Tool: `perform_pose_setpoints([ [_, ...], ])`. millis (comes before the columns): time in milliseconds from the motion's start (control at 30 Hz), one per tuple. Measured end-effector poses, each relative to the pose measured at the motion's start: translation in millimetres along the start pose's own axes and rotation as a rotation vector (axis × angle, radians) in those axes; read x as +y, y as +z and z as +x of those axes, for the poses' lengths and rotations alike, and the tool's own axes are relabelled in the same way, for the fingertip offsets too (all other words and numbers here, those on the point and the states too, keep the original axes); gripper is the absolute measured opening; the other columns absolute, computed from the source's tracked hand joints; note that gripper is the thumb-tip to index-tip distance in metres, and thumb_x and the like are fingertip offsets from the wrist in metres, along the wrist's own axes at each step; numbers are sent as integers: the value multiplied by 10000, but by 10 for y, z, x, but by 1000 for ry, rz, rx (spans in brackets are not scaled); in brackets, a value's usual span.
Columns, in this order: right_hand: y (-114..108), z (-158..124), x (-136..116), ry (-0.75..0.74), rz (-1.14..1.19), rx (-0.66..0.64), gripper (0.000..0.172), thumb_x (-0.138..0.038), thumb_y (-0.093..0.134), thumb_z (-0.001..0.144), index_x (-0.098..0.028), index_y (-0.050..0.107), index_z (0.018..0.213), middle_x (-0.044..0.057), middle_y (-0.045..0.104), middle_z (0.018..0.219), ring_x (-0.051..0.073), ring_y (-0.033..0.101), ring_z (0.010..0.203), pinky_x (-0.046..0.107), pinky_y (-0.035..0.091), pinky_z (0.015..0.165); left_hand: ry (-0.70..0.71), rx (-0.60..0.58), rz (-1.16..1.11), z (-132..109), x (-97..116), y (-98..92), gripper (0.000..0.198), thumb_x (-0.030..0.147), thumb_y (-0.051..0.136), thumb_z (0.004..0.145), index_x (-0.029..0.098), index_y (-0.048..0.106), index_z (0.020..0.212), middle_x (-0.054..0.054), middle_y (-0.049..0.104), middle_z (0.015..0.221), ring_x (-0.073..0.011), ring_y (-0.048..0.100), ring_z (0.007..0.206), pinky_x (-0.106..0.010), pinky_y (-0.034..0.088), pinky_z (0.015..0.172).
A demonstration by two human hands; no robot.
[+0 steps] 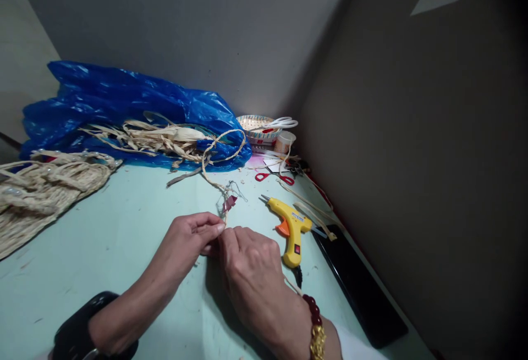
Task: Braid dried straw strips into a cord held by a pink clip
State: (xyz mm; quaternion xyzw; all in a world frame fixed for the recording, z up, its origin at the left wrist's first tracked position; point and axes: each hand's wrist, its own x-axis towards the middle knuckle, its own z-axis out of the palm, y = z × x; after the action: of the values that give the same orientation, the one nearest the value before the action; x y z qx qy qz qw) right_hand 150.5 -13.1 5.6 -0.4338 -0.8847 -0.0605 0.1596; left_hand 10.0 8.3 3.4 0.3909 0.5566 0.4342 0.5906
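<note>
My left hand and my right hand meet over the pale green table, fingers pinched together on a thin twisted straw cord. The cord runs up from my fingertips past a small dark red clip and loops back toward a bundle of dried husk strips. A red bead bracelet with a gold charm sits on my right wrist. A dark band is on my left wrist.
A yellow glue gun lies just right of my hands. A blue plastic bag lies at the back, woven straw matting at the left. Red-handled scissors, a small basket with white scissors and a black flat slab line the right wall.
</note>
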Motion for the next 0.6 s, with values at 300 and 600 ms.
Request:
perform_pose_setpoints([
  [300, -64, -19, -93, -167, -89, 29, 146, -84, 551, 807, -75, 611, 941, 88, 591, 777, 220, 503, 674, 341, 360, 588, 32, 25, 64, -1, 20, -30, 166, 296, 714, 618, 145, 682, 679, 5, 633, 604, -121, 544, 566, -223, 419, 540],
  [600, -182, 209, 438, 340, 878, -61, 215, -328, 515, 918, -185, 668, 966, 42, 690, 897, 157, 588, 787, 255, 400, 688, 71, -24, 36, -50, 66, 7, 172, 315, 654, 704, 144, 638, 715, 23, 601, 571, -88, 501, 516, -197, 374, 502],
])
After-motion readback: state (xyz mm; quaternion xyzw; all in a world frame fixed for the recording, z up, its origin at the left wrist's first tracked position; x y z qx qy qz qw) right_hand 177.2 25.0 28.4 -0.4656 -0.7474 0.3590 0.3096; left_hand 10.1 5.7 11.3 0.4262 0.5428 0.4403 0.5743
